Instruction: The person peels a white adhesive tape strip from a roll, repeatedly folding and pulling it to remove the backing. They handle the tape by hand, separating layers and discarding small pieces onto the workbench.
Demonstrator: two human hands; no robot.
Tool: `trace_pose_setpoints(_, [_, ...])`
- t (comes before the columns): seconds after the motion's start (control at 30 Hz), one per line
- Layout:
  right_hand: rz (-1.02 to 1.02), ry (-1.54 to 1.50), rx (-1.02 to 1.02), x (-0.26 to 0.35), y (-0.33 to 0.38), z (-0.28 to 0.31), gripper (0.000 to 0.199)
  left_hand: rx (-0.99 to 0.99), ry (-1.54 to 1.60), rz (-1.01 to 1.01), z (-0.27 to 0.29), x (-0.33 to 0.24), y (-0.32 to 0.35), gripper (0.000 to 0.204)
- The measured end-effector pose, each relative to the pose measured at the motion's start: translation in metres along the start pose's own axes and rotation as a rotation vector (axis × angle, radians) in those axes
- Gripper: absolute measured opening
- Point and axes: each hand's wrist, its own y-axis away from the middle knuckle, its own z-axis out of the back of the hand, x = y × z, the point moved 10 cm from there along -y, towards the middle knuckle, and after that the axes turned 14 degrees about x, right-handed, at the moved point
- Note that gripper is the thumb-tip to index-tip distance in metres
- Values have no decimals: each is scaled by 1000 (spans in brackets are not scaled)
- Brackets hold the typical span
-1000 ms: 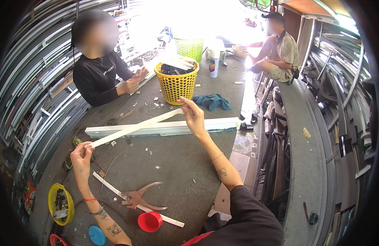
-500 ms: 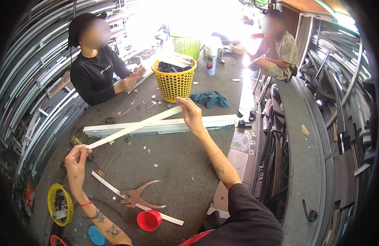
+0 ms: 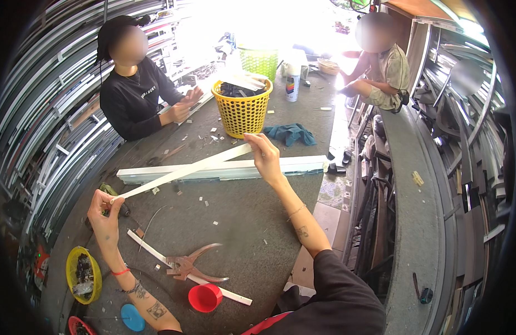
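Hands hold one long white strip (image 3: 182, 170) stretched between them, above the grey worktable (image 3: 241, 223). Left hand (image 3: 104, 215) pinches the strip's near end between thumb and fingers; right hand (image 3: 264, 156) grips the far end, fingers closed round it. Strip runs diagonally just over a white profile bar (image 3: 297, 166) lying flat on the worktable, crossing it. Nearer the person than that bar: pliers (image 3: 188, 267) resting on a second white strip (image 3: 230, 293), red cup (image 3: 205, 297) just beside them, yellow bowl (image 3: 79, 273) at the worktable's left edge. Beyond the bar: yellow basket (image 3: 242, 111), teal cloth (image 3: 290, 134) beside it. Seated person in black (image 3: 136, 100) left of the basket.
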Motion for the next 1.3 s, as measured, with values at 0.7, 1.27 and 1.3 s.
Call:
trace_pose_setpoints(0.7, [-307, 349, 313, 37, -36, -7, 30, 388, 30, 56, -76, -46, 1, 42])
trace_pose_setpoints(1.27, [-203, -488, 959, 142, -38, -134, 17, 479, 383, 267, -91, -29, 6, 19])
trace_pose_setpoints(1.3, [-177, -516, 926, 144, -39, -133, 15, 469, 403, 284, -91, -26, 6, 19])
